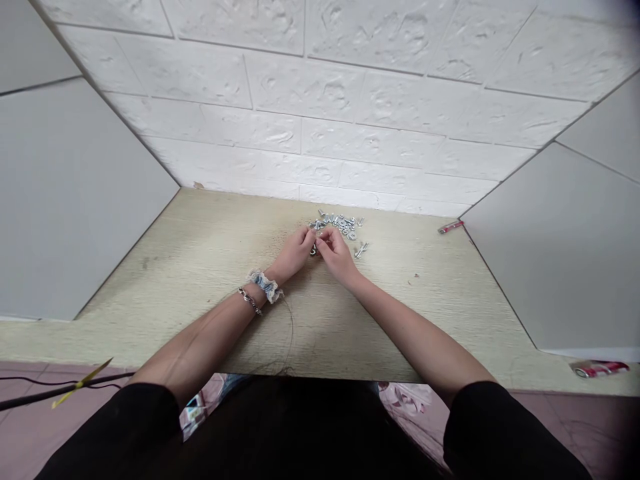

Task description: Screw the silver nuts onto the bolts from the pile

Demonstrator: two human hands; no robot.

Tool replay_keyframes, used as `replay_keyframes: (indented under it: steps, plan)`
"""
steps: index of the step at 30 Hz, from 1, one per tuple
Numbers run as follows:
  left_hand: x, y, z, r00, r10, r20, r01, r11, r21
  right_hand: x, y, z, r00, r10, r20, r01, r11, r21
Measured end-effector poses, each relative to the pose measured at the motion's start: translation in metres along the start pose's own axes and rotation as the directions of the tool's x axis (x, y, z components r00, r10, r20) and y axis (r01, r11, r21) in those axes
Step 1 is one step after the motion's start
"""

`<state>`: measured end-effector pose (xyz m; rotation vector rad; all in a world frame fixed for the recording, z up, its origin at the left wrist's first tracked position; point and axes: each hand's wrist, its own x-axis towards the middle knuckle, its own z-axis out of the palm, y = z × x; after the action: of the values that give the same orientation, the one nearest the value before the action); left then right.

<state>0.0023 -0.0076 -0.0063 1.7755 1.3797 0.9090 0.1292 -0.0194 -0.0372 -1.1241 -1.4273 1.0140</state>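
Observation:
My left hand (pixel 294 255) and my right hand (pixel 341 259) meet fingertip to fingertip over the wooden tabletop (pixel 200 257). Both are closed in a pinch, and whatever lies between the fingers is too small and too covered to name. Just below the fingertips shows a small shiny metal ring-like piece (pixel 313 251); whether it is held or lying on the wood, I cannot tell. Right behind the hands is a loose pile of silvery bolts, nuts and washers (pixel 344 224), partly hidden by my fingers. A few bolts (pixel 361 250) lie apart, to the right of my right hand.
A white brick-patterned wall (pixel 325 127) closes off the back. Grey panels stand at the left (pixel 85 187) and right (pixel 555 253). One red cylinder (pixel 451 227) lies by the right panel's back corner, another (pixel 600 369) near the front right edge.

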Motion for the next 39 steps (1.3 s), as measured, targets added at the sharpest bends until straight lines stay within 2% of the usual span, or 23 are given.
replay_keyframes:
  steps: [5,13,19,26,31,35,39]
  plan:
    - [0.000,-0.001,0.000,1.000,0.014,-0.002,-0.014,0.999,-0.030,0.000,-0.004,-0.002,0.997,0.002,0.076,0.008,0.991,-0.136]
    - [-0.001,0.004,-0.004,1.000,0.013,0.009,-0.013,1.000,-0.012,0.002,-0.004,-0.004,0.988,0.022,0.152,0.001,0.989,-0.147]
    - [0.003,0.002,-0.009,0.996,0.020,0.082,-0.026,0.996,0.081,0.000,-0.010,-0.005,0.992,-0.032,0.122,0.071,0.941,-0.330]
    - [0.005,-0.012,-0.004,0.988,0.060,0.140,-0.099,0.952,0.290,0.001,-0.001,-0.004,0.984,-0.143,0.106,0.177,0.831,-0.528]
    - [0.002,-0.011,-0.004,0.983,0.072,0.171,-0.130,0.924,0.358,0.002,-0.005,-0.008,0.990,-0.060,0.127,0.124,0.798,-0.590]
    - [0.001,-0.011,-0.005,0.980,0.090,0.177,-0.153,0.909,0.388,0.002,-0.008,-0.010,0.991,0.043,0.126,0.039,0.811,-0.584]
    - [0.001,-0.011,-0.005,0.976,0.111,0.186,-0.180,0.894,0.409,0.003,-0.008,-0.010,0.993,0.055,0.109,0.018,0.817,-0.576]
